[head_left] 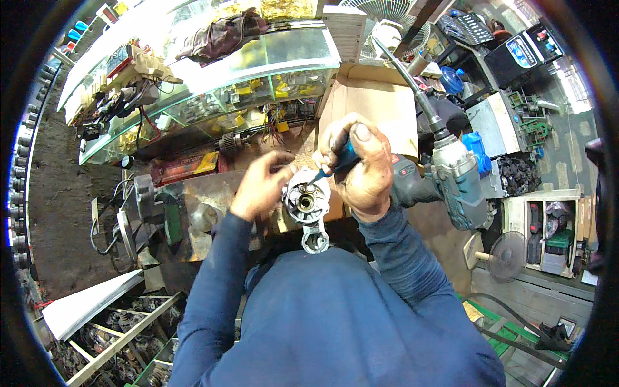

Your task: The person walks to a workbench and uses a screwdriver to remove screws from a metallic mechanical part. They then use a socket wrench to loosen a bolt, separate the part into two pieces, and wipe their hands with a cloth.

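In the head view, a round grey metal motor housing (pixel 307 205) sits upright at chest height between both hands. The left hand (pixel 261 185) cups its rim with curled fingers; the right hand (pixel 358 168) is clenched around a blue-handled screwdriver (pixel 335 163), tip touching the housing. A cardboard box (pixel 374 106) behind stands open, contents unclear.

Cluttered repair workshop seen from above, glass display counter (pixel 284 55) stacked with parts and wires, crowded tabletop (pixel 213 193), open cardboard box (pixel 374 97), white fan (pixel 380 13), dark concrete floor (pixel 58 193), metal shelving (pixel 122 329) lower left, wooden cabinet (pixel 548 232) at right.
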A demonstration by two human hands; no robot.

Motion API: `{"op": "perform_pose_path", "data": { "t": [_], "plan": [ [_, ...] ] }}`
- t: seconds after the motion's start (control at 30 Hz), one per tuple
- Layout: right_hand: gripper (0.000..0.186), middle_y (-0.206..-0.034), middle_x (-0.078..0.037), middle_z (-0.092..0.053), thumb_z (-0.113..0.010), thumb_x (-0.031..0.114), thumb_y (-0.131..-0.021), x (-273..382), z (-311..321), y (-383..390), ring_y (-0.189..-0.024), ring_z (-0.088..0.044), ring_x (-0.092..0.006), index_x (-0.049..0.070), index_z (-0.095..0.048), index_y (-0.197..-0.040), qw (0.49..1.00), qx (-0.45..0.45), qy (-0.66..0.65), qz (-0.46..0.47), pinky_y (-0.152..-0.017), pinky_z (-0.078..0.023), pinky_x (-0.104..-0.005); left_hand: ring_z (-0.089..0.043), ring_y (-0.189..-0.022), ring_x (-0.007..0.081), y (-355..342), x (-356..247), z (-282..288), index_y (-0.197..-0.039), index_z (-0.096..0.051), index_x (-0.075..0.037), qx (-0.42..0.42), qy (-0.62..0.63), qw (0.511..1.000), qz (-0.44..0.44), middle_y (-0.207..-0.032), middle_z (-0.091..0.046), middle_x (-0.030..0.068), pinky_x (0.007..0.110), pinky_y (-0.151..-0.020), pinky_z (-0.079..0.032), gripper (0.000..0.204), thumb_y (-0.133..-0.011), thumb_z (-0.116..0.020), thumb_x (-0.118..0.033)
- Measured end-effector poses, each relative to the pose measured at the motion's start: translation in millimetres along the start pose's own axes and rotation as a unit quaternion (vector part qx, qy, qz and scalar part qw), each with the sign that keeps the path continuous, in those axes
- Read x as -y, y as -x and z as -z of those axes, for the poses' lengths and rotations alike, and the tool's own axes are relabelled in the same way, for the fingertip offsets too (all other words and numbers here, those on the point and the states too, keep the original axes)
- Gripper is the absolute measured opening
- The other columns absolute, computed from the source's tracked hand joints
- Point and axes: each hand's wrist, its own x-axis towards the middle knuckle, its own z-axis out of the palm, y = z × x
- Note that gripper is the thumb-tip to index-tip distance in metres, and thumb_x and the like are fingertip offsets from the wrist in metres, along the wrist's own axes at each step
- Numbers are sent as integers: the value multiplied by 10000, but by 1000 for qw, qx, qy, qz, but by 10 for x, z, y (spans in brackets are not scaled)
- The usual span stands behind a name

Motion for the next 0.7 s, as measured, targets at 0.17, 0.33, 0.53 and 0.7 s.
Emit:
{"op": "perform_pose_path", "data": {
  "t": [0.17,0.33,0.53,0.7],
  "plan": [
    [403,-700,-49,-540,-557,350,-1067,-86,-21,-54,-623,-502,-124,21,-589,-836,999,24,36,-11,-591,-430,-284,-603,-1362,350,515,-72,-423,-1581,-400,0,-45,-75,996,16,-1434,-614,286,450,-1148,-478,963,-804,-900,-272],
    [409,-733,-89,-506,-547,353,-1077,-92,-23,-79,-635,-479,-161,17,-528,-846,996,47,68,-21,-607,-448,-314,-638,-1315,404,517,-128,-560,-1474,-538,17,-108,-104,988,33,-1384,-660,281,466,-1107,-504,727,-887,-825,-303],
    [389,-697,-49,-542,-555,322,-1069,-134,18,-73,-617,-500,-125,22,-582,-824,999,29,39,-23,-587,-428,-290,-670,-1246,413,501,-113,-601,-1440,-572,-20,-130,-111,985,17,-1339,-685,263,474,-1062,-522,599,-929,-772,-260],
    [365,-686,-29,-560,-559,283,-1059,-85,11,-17,-622,-515,-108,17,-607,-814,997,36,63,-8,-596,-423,-284,-677,-1227,407,496,-105,-631,-1421,-580,-27,-139,-112,984,11,-1315,-692,256,470,-1054,-530,618,-885,-807,-235]
  ]
}}
